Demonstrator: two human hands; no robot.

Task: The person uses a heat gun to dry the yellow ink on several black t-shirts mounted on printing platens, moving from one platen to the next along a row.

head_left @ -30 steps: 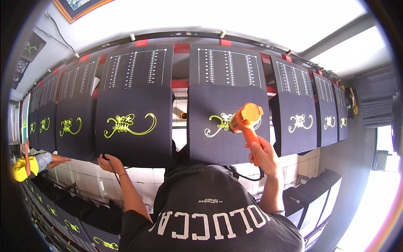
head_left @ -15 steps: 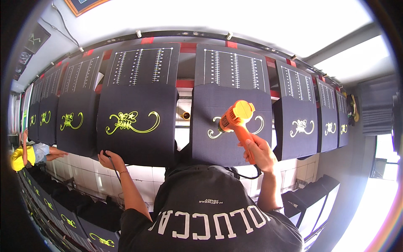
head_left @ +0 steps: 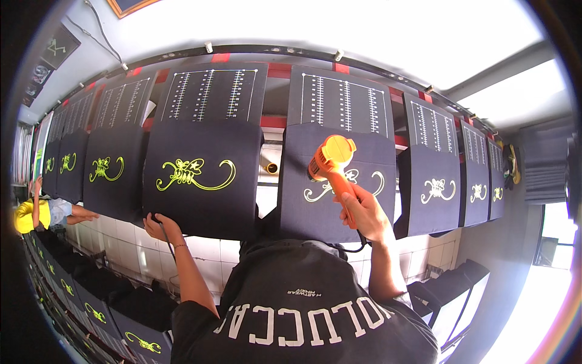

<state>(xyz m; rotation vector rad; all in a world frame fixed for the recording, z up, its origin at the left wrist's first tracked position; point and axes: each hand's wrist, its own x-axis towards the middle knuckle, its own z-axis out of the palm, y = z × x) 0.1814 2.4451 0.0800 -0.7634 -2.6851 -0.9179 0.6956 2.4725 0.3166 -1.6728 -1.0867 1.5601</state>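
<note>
My right hand (head_left: 367, 216) is closed around the handle of an orange heat gun (head_left: 335, 154). The gun's dark nozzle points down at a board covered in dark fabric (head_left: 303, 218), close over the left part of a pale curled print (head_left: 361, 182). Whether the nozzle touches the cloth I cannot tell. Near the lower left corner of the neighbouring fabric-covered board (head_left: 200, 142), which bears a bright yellow-green print (head_left: 189, 172), my left hand (head_left: 162, 227) grips a thin black cord (head_left: 168, 246).
More printed boards (head_left: 431, 164) line the red and black frame on both sides. A second row of boards (head_left: 115, 309) stands behind me at the lower left. At the far left is another person in a yellow top (head_left: 30, 216). A pale tiled floor (head_left: 130, 249) shows below.
The heat gun has shifted left and slightly up over the print, uncovering more of its middle. My left hand keeps its hold on the cord. The whole view has shifted slightly.
</note>
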